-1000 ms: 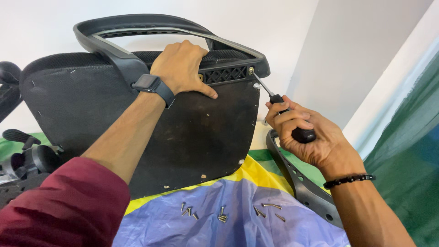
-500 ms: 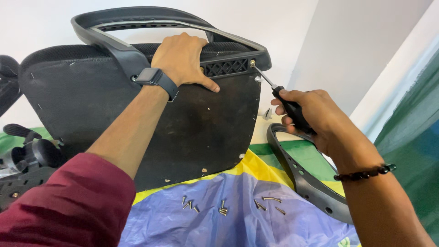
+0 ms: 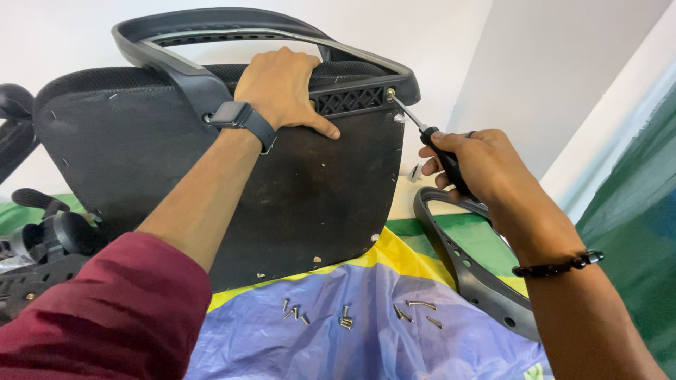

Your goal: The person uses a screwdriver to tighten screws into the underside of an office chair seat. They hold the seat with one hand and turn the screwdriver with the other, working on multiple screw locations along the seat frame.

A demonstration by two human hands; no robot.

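The chair seat (image 3: 211, 176) stands on edge, its dark underside facing the camera, its lower edge resting on a sheet (image 3: 366, 338) of yellow, blue and green. The left hand (image 3: 282, 88) lies over the seat's top edge — fingers curled over it, thumb pressed flat on the underside — beside the armrest (image 3: 211, 32) bolted there. A dark watch (image 3: 243, 119) sits on that wrist. The right hand (image 3: 479, 165) is closed around the black handle of a screwdriver (image 3: 422, 130), whose tip meets a screw (image 3: 389, 92) at the seat's upper right corner. A bead bracelet (image 3: 556, 266) circles the right wrist. Loose screws (image 3: 345, 315) lie scattered on the sheet below, and a second armrest (image 3: 465, 267) lies to the right.
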